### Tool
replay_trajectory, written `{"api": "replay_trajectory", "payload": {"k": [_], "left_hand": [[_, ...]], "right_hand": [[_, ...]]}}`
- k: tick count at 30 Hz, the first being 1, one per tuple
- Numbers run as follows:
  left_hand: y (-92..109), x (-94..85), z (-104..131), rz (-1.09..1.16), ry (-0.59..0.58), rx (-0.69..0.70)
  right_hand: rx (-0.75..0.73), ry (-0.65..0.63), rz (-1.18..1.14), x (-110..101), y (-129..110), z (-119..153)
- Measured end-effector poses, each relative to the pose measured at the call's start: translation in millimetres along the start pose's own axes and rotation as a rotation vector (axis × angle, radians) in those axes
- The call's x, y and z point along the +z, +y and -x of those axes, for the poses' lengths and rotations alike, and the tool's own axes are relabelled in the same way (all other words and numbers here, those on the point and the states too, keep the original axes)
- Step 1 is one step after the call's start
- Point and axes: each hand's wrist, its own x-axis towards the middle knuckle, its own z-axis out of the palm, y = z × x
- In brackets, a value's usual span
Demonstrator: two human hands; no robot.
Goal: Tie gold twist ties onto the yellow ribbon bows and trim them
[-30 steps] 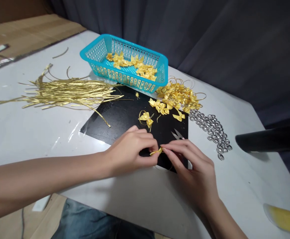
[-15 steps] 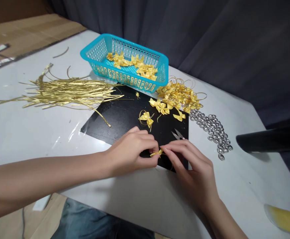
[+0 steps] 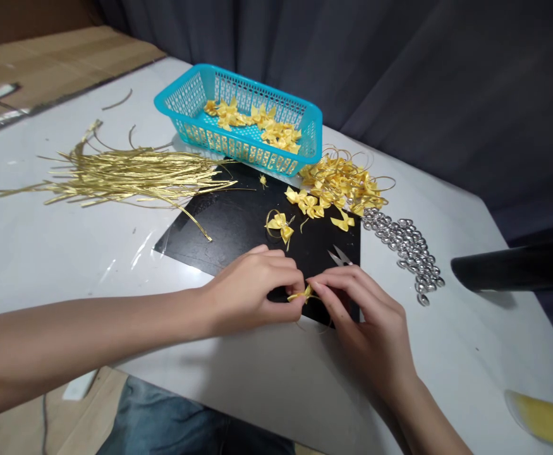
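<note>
Between my two hands is a small yellow ribbon bow (image 3: pixel 307 292) with a thin gold cord loop hanging below it. My left hand (image 3: pixel 269 282) is closed, thumb and forefinger pinching the bow's left side. From the right, my right hand (image 3: pixel 364 300) pinches the bow with thumb and fingertips. Both hands are over the near edge of a black mat (image 3: pixel 219 234). Just beyond my right hand, the blades of scissors (image 3: pixel 339 256) show; their handles are hidden under it. A yellow bow with a cord loop (image 3: pixel 280 225) lies on the mat ahead.
A turquoise basket (image 3: pixel 238 151) holding yellow bows stands at the back. Gold cords (image 3: pixel 138 177) lie to the left. Looped bows (image 3: pixel 345 180) are heaped beside the basket, and silver beads (image 3: pixel 406 246) spread to the right. A black cylinder (image 3: pixel 517 265) juts in from the right.
The bow between my fingers has turned slightly, and more of its cord loop shows below. My hands stay almost in place.
</note>
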Motion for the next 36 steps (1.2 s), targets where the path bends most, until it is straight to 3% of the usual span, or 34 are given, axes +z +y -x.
{"api": "replay_trajectory", "payload": {"k": [14, 22, 36], "left_hand": [[0.6, -2.2, -2.2, 0.016, 0.074, -0.077], [-2.7, 3.0, -1.3, 0.105, 0.023, 0.035], [-2.7, 2.1, -0.3, 0.096, 0.032, 0.049]], "right_hand": [[-0.017, -0.015, 0.055, -6.4, 0.0, 2.8], [-0.07, -0.03, 0.049, -4.2, 0.0, 4.1], [-0.041, -0.031, 0.106, -4.0, 1.3, 3.1]]}}
